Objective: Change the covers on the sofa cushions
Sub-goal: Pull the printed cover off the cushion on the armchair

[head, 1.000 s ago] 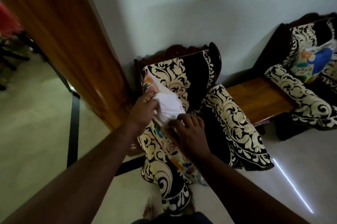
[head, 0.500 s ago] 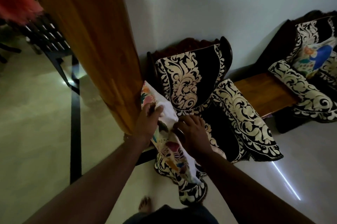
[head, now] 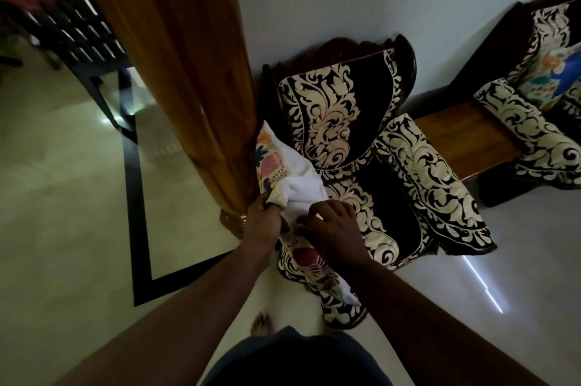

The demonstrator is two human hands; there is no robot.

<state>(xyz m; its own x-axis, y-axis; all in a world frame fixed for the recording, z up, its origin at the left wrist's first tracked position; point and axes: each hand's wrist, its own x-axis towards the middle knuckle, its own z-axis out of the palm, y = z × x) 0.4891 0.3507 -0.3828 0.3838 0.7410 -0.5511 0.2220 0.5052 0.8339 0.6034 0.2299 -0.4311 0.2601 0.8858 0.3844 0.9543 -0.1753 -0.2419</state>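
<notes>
Left hand (head: pixel 262 225) pinches floral cover (head: pixel 271 165); right hand (head: pixel 333 228) fingers curled on white cushion (head: pixel 300 187).

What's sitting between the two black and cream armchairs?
In the head view, a low wooden side table fills the gap between the near armchair and the far armchair.

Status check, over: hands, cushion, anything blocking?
Left hand grips floral cover edge. Right hand on white cushion. Cushion half exposed. Nothing blocking.
</notes>
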